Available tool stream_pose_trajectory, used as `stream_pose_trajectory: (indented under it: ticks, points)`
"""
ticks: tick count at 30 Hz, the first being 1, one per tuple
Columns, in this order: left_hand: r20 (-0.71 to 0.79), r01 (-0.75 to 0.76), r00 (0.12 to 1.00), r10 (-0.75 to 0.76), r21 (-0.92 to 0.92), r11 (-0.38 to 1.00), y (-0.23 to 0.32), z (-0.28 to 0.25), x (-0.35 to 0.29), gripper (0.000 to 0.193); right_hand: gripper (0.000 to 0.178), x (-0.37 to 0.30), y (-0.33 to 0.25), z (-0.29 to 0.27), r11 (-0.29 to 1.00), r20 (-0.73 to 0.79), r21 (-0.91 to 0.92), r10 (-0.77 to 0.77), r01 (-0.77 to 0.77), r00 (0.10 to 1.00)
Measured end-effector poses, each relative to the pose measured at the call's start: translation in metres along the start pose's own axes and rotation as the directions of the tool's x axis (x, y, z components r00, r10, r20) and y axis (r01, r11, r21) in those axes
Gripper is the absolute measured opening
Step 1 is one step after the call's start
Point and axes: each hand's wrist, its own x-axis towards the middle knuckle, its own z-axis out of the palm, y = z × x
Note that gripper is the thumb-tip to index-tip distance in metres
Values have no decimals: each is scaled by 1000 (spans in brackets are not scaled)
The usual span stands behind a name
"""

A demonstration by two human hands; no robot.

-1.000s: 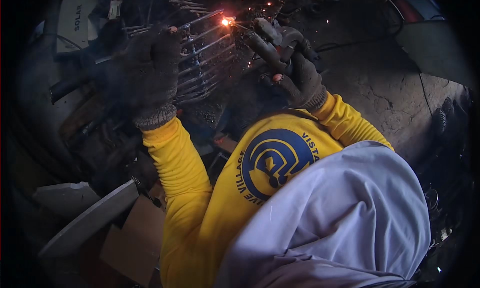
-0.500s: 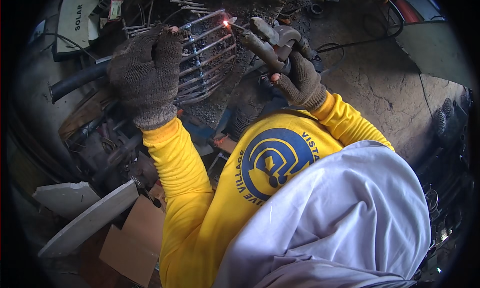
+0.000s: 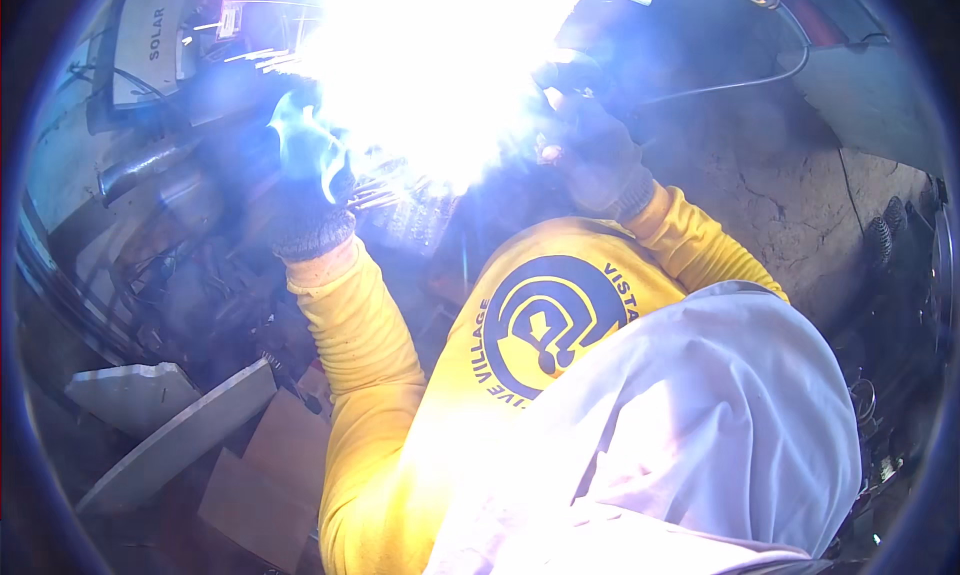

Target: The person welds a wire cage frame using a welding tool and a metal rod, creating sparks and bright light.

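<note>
A blinding white welding arc [image 3: 430,65] covers most of the metal grate, leaving only lower bar ends [image 3: 378,189] visible. My right hand [image 3: 604,163], in a dark knitted fingerless glove, is closed around a welding electrode holder [image 3: 572,75]; glare hides the holder's jaws and the rod. My left hand [image 3: 305,190], gloved alike, is beside the grate's left edge with bluish glare across it. Its fingers are curled in the earlier frame; what they hold is hidden. A dark tube [image 3: 145,170] extends leftward from near that hand.
Sparks fly toward a pale panel [image 3: 150,40] at upper left. A cable [image 3: 745,80] curves at upper right. Pale board pieces [image 3: 180,440] and a cardboard box [image 3: 265,485] sit at lower left. Coiled springs [image 3: 885,225] lie on the right.
The small glowing point at the rod's tip has become a huge bright arc with sparks, washing out the grate and holder. Both arms stay in nearly the same place.
</note>
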Motion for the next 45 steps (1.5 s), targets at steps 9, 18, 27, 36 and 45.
stream_pose_trajectory:
  ticks: [9, 18, 27, 36, 45]
  points:
    - [166, 112, 986, -22, -559, 822, 11, -51, 64, 28, 39, -1, 3, -9, 999, 11, -19, 48, -48, 999]
    - [142, 246, 965, -219, -775, 582, 15, -38, 70, 21, 47, 3, -9, -15, 1000, -15, -19, -13, 13, 1000]
    - [309, 399, 916, -257, -779, 484, 14, -56, 82, 31, 57, -5, -11, -15, 985, -19, -134, 105, -106, 994]
    - [428, 501, 865, -260, -762, 410, 8, -55, 85, 32, 59, -11, -3, -17, 975, 35, -133, 186, -180, 982]
    - [310, 380, 923, -228, -644, 664, -6, -41, 86, 44, 55, -5, -11, -17, 982, -7, -150, 119, -119, 993]
